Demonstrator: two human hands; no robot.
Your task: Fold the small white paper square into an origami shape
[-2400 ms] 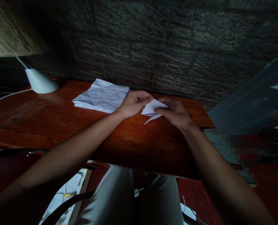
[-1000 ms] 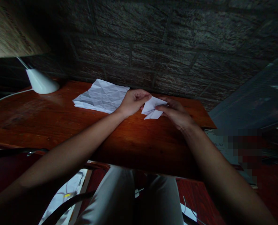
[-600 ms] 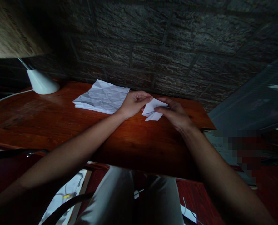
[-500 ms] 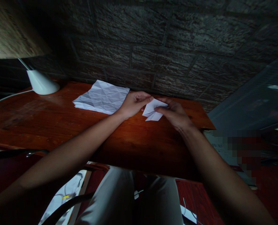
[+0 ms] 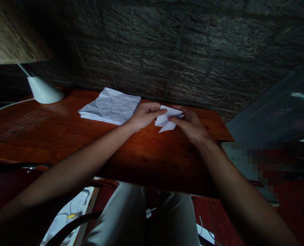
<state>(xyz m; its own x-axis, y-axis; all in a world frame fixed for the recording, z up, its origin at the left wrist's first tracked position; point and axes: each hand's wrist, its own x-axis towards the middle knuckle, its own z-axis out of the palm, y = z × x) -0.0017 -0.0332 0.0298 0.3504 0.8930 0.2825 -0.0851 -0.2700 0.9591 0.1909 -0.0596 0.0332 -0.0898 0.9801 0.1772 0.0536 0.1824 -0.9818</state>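
Between my two hands is a small folded piece of white paper [image 5: 163, 118], its creased flaps spreading toward me. My left hand [image 5: 147, 115] pinches its left upper part, thumb lying on the face of the paper. On the other side my right hand [image 5: 189, 123] grips it with the thumb in front and the fingers behind, partly hidden. Left of my left hand lies a stack of white paper sheets [image 5: 111, 106], the top one marked all over with crease lines.
The wooden table [image 5: 65, 133] runs up to a dark brick wall [image 5: 154, 58]. A lamp with a white base [image 5: 45, 90] and a fabric shade [image 5: 16, 37] stands at the left. Boxes [image 5: 240, 164] sit beyond the right edge.
My left thumb has slid down and further onto the paper's face. The lower flaps stand slightly more apart. Both hands keep hold of the folded paper.
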